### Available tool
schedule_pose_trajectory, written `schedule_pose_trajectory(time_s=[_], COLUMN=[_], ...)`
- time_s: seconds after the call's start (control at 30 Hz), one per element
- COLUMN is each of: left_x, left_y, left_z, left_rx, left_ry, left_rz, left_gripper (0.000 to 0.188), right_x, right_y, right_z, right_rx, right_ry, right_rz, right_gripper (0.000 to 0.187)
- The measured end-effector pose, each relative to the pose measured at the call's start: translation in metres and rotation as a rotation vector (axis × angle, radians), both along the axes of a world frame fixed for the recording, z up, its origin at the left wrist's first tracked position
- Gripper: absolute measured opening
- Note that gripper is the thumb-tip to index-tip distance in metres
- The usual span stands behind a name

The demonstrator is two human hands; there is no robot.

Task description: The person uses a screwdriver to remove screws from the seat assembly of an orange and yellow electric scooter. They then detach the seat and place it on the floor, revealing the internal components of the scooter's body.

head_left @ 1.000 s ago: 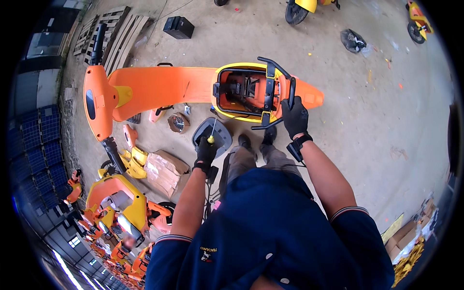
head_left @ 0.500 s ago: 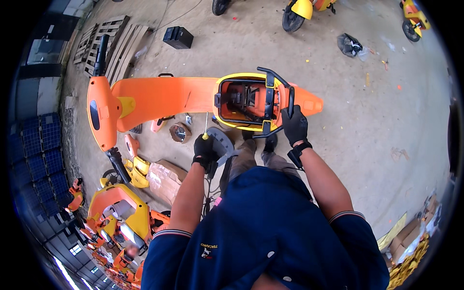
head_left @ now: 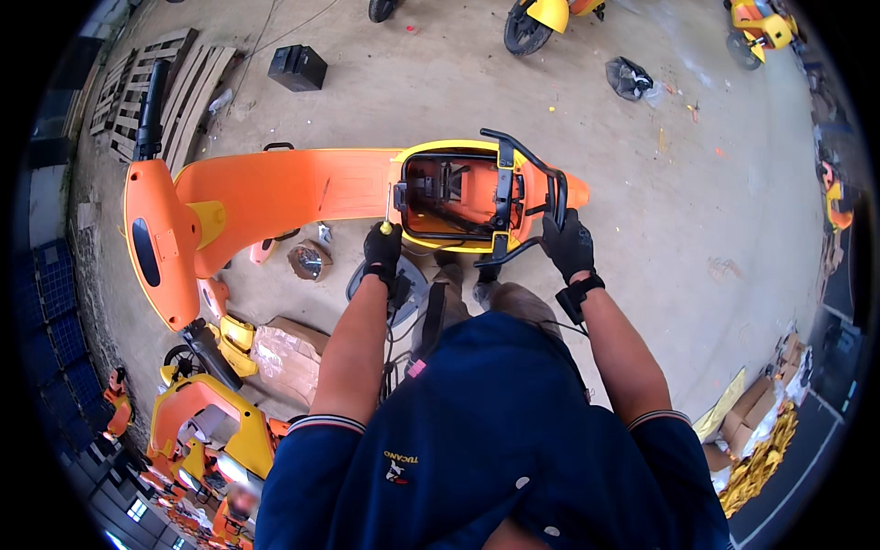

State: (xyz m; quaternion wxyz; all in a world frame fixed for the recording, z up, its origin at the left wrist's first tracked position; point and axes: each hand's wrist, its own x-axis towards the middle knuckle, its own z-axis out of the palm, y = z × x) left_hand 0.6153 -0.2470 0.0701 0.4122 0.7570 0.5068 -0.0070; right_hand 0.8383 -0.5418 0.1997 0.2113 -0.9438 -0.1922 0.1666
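Note:
An orange and yellow scooter stands crosswise before me, its handlebar end at the left. Its seat is off, so the dark-rimmed storage opening shows. My left hand, in a black glove, is closed round the yellow handle of a screwdriver. The screwdriver's shaft points away from me, over the scooter's edge beside the front of the opening; whether its tip touches anything I cannot tell. My gloved right hand is closed on the black grab rail at the scooter's rear.
Under my left hand stands a grey stool. Left of it are an open box of small parts and a flat carton. More scooters crowd the lower left. Beyond lie a black box and wooden pallets.
My left hand has carried the screwdriver forward, closer to the front of the storage opening. My right hand stays on the grab rail. The whole view has shifted, moving the scooter leftward in it.

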Motion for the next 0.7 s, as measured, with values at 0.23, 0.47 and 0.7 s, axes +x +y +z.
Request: schedule_pose_trajectory(time_s=[0.23, 0.47, 0.7], left_x=[0.019, 0.032, 0.023], left_y=[0.02, 0.028, 0.023], left_z=[-0.013, -0.036, -0.038], left_rx=[-0.033, -0.221, -0.3], left_ry=[-0.004, 0.038, 0.021], left_rz=[-0.039, -0.046, -0.1], left_gripper=[0.034, 0.039, 0.036], right_x=[-0.008, -0.028, -0.038], right_y=[0.016, 0.051, 0.043], right_z=[0.082, 0.076, 0.031], right_rx=[0.052, 0.361, 0.693], right_ry=[0.124, 0.846, 1.306], right_rz=[-0.233, -0.255, -0.485], right_gripper=[0.037, 0.017, 0.017])
